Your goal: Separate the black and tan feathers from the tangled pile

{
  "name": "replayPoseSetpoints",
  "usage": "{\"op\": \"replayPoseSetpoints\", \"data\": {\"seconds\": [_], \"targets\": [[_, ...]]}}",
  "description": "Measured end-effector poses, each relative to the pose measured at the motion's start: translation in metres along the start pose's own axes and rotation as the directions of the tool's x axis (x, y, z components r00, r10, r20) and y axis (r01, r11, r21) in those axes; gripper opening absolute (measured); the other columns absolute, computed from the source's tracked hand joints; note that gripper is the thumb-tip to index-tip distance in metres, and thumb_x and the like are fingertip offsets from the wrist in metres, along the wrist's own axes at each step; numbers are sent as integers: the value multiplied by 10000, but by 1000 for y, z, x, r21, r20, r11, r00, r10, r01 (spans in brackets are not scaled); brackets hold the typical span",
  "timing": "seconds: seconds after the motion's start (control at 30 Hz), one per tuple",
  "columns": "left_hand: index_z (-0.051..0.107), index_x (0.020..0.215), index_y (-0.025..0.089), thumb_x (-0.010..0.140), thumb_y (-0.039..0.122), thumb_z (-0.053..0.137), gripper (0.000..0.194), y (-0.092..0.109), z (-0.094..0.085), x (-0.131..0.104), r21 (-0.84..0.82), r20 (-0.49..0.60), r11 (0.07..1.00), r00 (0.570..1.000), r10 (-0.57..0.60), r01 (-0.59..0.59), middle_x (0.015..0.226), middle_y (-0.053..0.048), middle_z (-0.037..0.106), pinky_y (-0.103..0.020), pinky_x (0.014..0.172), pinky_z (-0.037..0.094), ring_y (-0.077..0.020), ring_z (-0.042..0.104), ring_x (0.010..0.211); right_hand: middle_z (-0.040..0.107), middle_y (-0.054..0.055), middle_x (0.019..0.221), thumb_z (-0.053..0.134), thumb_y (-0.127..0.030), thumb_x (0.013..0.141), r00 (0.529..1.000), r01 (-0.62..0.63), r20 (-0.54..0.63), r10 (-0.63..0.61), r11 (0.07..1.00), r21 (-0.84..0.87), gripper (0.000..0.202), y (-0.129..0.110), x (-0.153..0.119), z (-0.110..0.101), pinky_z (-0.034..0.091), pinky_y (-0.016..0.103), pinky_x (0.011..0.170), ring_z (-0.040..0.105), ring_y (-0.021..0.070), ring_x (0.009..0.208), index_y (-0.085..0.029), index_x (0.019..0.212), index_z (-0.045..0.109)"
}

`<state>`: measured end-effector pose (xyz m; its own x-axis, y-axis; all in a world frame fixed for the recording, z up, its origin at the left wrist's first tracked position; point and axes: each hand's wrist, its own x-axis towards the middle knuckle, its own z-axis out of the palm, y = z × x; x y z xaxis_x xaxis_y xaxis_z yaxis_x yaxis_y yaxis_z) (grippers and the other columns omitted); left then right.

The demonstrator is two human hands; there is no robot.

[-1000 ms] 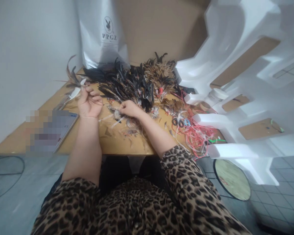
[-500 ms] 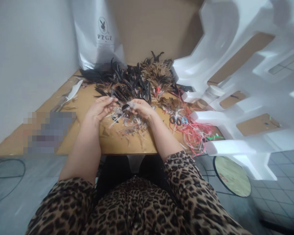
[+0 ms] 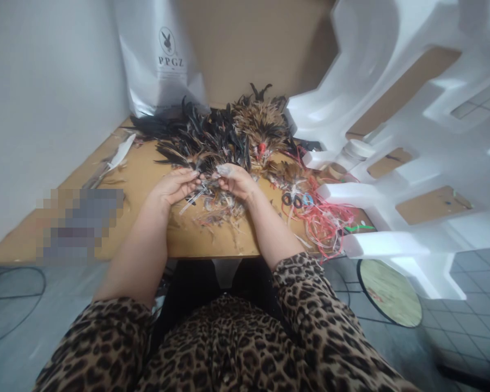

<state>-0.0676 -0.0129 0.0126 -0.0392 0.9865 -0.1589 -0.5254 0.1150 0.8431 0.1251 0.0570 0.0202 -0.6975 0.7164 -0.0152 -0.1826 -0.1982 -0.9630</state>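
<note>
- At the far edge of the table (image 3: 147,228), a white bag (image 3: 163,60) stands upright against the wall; it is glossy, printed with a rabbit logo and letters, and what it holds cannot be seen.
- In front of the bag lies a feather pile (image 3: 216,136): long, narrow, dark plumes on the left, fluffier brown speckled ones on the right.
- At the middle of the table, the left hand (image 3: 173,186) and the right hand (image 3: 237,182) meet over loose feathers (image 3: 210,198), thin pale quills with wispy tips, just near of the pile.
- Both hands have their fingers curled and pinched around a small tuft of these feathers, fingertips almost touching.
- To the right of the hands, small scissors (image 3: 296,200) with dark and blue loops lie flat beside a tangle of red and white string (image 3: 326,223).
- On the far right, a white jar (image 3: 353,152) with a round lid sits among blocky white foam (image 3: 392,109), smooth and moulded with cut-outs.
- On the left, one white feather (image 3: 120,152) lies apart on the smooth tan tabletop.
- Near the camera, leopard-print sleeves (image 3: 310,316) cover both arms above the elbow.
</note>
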Motion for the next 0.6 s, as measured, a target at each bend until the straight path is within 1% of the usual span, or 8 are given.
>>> {"op": "replayPoseSetpoints", "data": {"seconds": [0.1, 0.2, 0.27, 0.37, 0.43, 0.5, 0.57, 0.6], "targets": [[644, 670, 85, 717, 11, 622, 91, 4, 4, -3, -66, -6, 997, 1000, 28, -29, 719, -90, 681, -124, 491, 493, -75, 614, 551, 604, -17, 623, 672, -369, 633, 999, 42, -11, -45, 980, -197, 269, 4, 1, 0, 300, 160, 433, 442, 50, 482, -152, 770, 590], [642, 685, 79, 725, 18, 615, 78, 6, 7, -5, -108, -2, 993, 999, 44, -44, 709, -79, 671, -113, 493, 485, -63, 604, 551, 488, -57, 488, 628, -364, 673, 990, 84, -79, -120, 928, -363, 230, 8, 2, 5, 265, 166, 428, 371, 40, 429, -138, 708, 608], [638, 697, 87, 723, 30, 628, 64, 6, 7, -6, -112, -4, 993, 999, 48, -48, 717, -71, 670, -116, 501, 488, -61, 605, 556, 477, -61, 494, 624, -376, 679, 980, 110, -108, -167, 907, -407, 241, 8, 2, 9, 280, 170, 448, 363, 39, 436, -137, 698, 604], [627, 701, 101, 715, 52, 655, 58, 8, 5, -6, -105, -28, 991, 997, 76, -79, 721, -58, 671, -117, 501, 485, -55, 601, 551, 511, -51, 538, 622, -387, 677, 974, 120, -113, -196, 872, -475, 257, 6, 1, 11, 320, 179, 490, 393, 46, 471, -135, 720, 607], [621, 702, 106, 717, 63, 663, 62, 11, 2, -6, -86, -60, 988, 990, 126, -131, 720, -49, 674, -118, 494, 480, -50, 595, 543, 537, -39, 557, 593, -384, 698, 973, 97, -117, -197, 815, -571, 253, 1, -2, 8, 340, 188, 517, 423, 55, 491, -134, 731, 616], [620, 703, 107, 740, 63, 643, 62, 14, -2, -5, -36, -122, 982, 976, 183, -188, 711, -43, 678, -120, 474, 468, -45, 585, 525, 561, -22, 566, 575, -373, 711, 973, 41, -126, -192, 687, -726, 238, -7, -7, 2, 352, 200, 542, 461, 72, 518, -141, 711, 627], [625, 719, 99, 779, 54, 600, 79, 16, -6, -3, 27, -212, 971, 948, 237, -237, 697, -37, 683, -121, 439, 438, -40, 570, 502, 586, 1, 580, 611, -384, 685, 975, -50, -145, -169, 471, -881, 233, -14, -14, -2, 356, 219, 563, 499, 99, 556, -154, 665, 637], [626, 729, 93, 793, 48, 582, 90, 17, -7, -1, 54, -254, 965, 931, 262, -257, 687, -31, 684, -122, 424, 420, -38, 561, 492, 601, 16, 599, 642, -408, 659, 975, -102, -165, -149, 359, -928, 246, -17, -17, -2, 359, 232, 573, 518, 117, 579, -162, 654, 644]]}}
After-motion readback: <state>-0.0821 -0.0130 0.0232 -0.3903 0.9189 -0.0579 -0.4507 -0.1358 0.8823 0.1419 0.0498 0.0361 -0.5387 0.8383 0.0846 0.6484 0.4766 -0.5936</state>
